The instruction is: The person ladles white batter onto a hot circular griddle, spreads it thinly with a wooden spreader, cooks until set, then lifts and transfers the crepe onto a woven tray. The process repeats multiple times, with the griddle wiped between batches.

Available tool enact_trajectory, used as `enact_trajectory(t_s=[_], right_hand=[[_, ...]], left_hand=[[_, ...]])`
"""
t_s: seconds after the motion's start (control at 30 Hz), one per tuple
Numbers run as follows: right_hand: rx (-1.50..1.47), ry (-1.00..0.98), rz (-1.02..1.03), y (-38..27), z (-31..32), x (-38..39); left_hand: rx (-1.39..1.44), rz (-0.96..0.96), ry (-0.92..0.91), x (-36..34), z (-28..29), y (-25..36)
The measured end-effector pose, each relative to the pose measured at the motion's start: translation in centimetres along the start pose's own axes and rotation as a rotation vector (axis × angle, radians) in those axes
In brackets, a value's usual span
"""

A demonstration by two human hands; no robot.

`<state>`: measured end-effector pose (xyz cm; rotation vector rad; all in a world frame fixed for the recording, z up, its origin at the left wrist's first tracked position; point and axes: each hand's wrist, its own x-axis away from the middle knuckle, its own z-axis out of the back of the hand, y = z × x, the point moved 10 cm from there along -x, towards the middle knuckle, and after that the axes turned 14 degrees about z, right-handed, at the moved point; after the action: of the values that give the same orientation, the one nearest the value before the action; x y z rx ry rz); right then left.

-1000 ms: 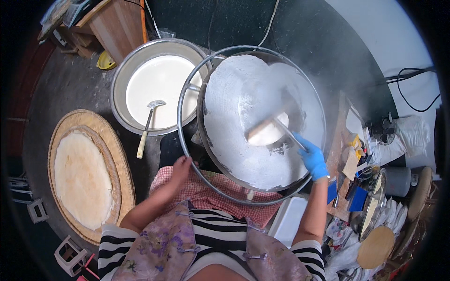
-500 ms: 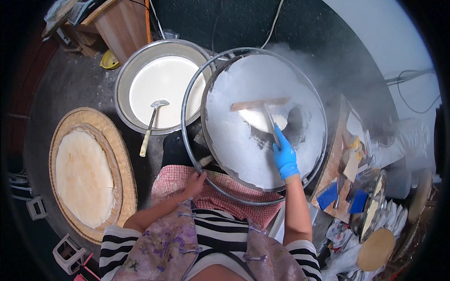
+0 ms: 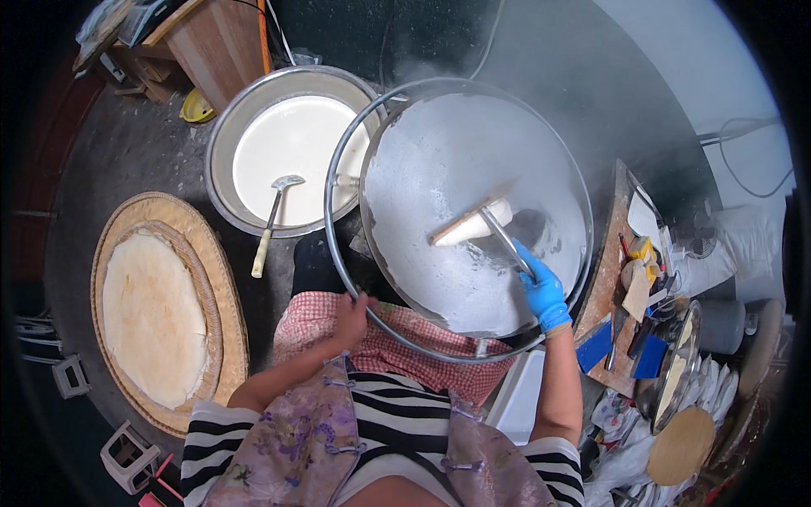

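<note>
In front of me is a round metal griddle (image 3: 414, 169), thinly coated with pale batter and steaming, inside a tubular metal ring (image 3: 330, 211). My left hand (image 3: 351, 319), bare, is closed around the near left part of that ring. My right hand (image 3: 543, 287), in a blue glove, grips the metal handle of a T-shaped batter spreader (image 3: 507, 241). The spreader's wooden blade lies tilted on the griddle, with a thick heap of white batter (image 3: 483, 225) along it. A darker, thinly coated patch shows just right of the blade.
Left of the griddle stands a metal basin (image 3: 221, 160) of white batter, with a ladle (image 3: 274, 220) resting in it. Pale flat sheets (image 3: 152, 317) lie on a round woven tray (image 3: 230, 338). At right, a board (image 3: 604, 279) holds tools; bags and a bowl (image 3: 688, 355) crowd beside it.
The ring has turned clockwise under my left hand. My right hand has moved right and slightly nearer, bringing the spreader nearer and tilting its blade, with batter now heaped along it.
</note>
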<state>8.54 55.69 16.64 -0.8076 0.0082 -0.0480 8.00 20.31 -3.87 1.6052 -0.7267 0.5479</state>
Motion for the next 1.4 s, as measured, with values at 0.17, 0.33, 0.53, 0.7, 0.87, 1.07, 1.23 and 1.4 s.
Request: enact_trajectory(t_s=[0.17,0.33,0.53,0.7,0.87,1.07,1.23,1.4], right_hand=[[0.096,0.057,-0.03,1.3,2.3,1.5],[0.154,0.061,-0.081,0.9,4.1,0.9],[0.247,0.078,-0.05,-2.1,-2.1,-6.8],[0.219,0.071,-0.051,-3.4,-3.4,-5.4],[0.122,0.066,0.05,-1.1,-1.3,-2.7],[0.059,0.033,-0.013,1.0,0.7,0.0],[-0.051,0.058,-0.049,0.0,-1.2,4.3],[-0.122,0.089,-0.154,-1.0,-4.6,7.8]], left_hand=[[-0.049,0.04,-0.047,1.0,0.1,-0.7],[0.058,0.141,-0.167,-3.8,1.9,3.8],[0.006,0.123,-0.012,-8.4,4.0,10.0],[-0.029,0.212,-0.035,-6.3,3.1,7.5],[0.151,0.243,-0.131,-2.3,0.8,3.0],[0.154,0.28,-0.15,-0.5,-0.2,0.2],[-0.064,0.268,-0.265,0.9,-2.1,-2.4],[0.007,0.248,-0.187,-0.2,-1.0,0.2]])
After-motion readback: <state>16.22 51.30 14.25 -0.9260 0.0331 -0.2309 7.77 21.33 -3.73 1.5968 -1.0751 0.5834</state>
